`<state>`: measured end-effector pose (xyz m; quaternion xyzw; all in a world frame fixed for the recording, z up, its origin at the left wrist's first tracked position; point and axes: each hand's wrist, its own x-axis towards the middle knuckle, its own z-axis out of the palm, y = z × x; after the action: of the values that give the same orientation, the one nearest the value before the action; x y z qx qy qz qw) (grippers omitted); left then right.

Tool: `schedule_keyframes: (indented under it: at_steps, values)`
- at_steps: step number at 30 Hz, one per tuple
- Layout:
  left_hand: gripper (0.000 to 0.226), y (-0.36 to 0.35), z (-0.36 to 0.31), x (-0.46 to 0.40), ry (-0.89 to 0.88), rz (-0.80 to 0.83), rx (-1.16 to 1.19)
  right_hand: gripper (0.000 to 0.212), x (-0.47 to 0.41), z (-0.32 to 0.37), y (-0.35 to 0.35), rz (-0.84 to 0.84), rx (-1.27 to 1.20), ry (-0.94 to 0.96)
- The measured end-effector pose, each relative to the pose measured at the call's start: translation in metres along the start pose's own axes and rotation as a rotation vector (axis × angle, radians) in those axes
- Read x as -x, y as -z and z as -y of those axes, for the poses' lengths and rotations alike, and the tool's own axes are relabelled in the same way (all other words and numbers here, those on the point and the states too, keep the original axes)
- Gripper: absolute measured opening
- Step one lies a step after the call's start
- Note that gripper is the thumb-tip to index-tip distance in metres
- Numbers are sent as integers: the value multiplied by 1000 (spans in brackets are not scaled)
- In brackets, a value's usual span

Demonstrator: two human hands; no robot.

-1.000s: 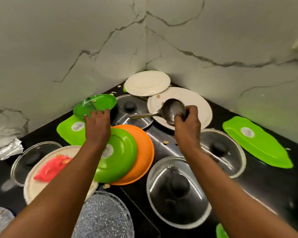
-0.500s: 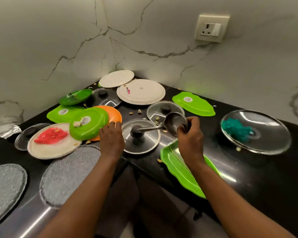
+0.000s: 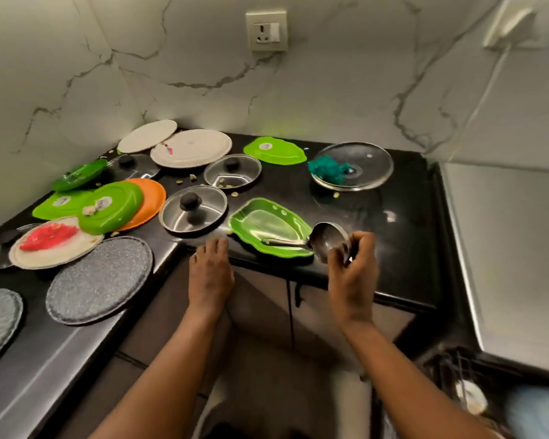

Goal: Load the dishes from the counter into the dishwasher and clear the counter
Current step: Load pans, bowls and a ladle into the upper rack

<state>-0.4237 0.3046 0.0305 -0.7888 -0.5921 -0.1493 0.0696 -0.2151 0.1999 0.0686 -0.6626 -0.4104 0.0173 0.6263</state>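
Far left on the black table (image 3: 393,217): two grey speckled mats (image 3: 100,280), one cut by the frame edge. Just behind them, a white plate with red stuff (image 3: 56,242) overlapping a glass lid.

Next right: stack of green plate (image 3: 111,210) on orange plate (image 3: 152,201), with a green leaf-shaped plate (image 3: 57,202) beside it and a small green dish (image 3: 78,174) behind, near the wall. Two white plates (image 3: 191,147) in the corner, overlapping.

Centre: steel lid with black knob (image 3: 192,209), knob up. Another lid (image 3: 232,171) behind it, food scraps around and inside.

Left hand (image 3: 210,274): fingers straight and relaxed, fingertips (image 3: 217,245) at the table's front edge, just below the knobbed lid; holds nothing.

Right of that hand: green leaf tray (image 3: 267,226) near the front edge.

Right hand (image 3: 352,274): fingers and thumb curled round the bowl end of the steel ladle (image 3: 328,240). Ladle is above the tray's right end, handle running left over the tray. Can't tell if the handle touches the tray.

Behind: another green leaf plate (image 3: 274,150), then a large glass lid (image 3: 362,163) with a teal scrubber (image 3: 325,167) on it.

Bottom right: dishwasher rack (image 3: 457,375), blurred, something pale inside.
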Motion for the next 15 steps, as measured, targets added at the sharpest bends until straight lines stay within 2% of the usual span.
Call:
schedule_keyframes:
  at_steps: [4, 8, 11, 15]
  values:
    - [47, 0, -39, 76, -55, -4, 57, 9, 63, -3, 60, -119, -6, -23]
    - [44, 0, -73, 168, -83, 111, 116, 9, 137, -12, 126, -151, 44, -120]
    - [44, -1, -100, 233, -131, 201, 112, 14, 190, -22, 188, -129, 128, -149]
    - [42, -6, -148, 303, -195, 370, 107, 20, 245, -40, 277, -78, 207, -342]
